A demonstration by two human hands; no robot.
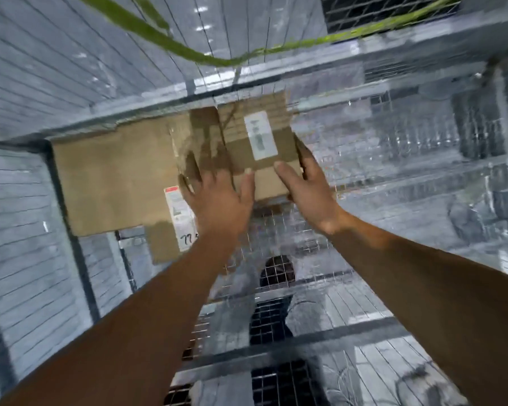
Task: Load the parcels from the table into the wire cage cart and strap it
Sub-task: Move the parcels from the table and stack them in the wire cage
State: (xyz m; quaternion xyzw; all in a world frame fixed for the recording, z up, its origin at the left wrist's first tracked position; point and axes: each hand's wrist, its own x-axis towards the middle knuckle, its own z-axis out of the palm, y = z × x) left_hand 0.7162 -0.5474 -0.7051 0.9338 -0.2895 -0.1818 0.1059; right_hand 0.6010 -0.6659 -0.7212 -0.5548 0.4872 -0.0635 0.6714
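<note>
Left hand (217,197), right hand (308,189) clasp small brown taped cardboard parcel (261,148) inside grey wire cage cart (393,92), beside large brown cardboard box (112,177) already loaded; green strap (165,42) hangs loose, strapping not yet done

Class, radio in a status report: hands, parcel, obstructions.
Left hand, right hand grip small parcel, inside wire cage, beside large box. Green strap slack, clear of it.

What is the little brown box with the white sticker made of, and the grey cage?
The little brown box looks like matte cardboard: dull brown flat faces, folded edges. The grey wire cage looks like metal, probably galvanized steel: thin crossing wires, pale sheen.
</note>
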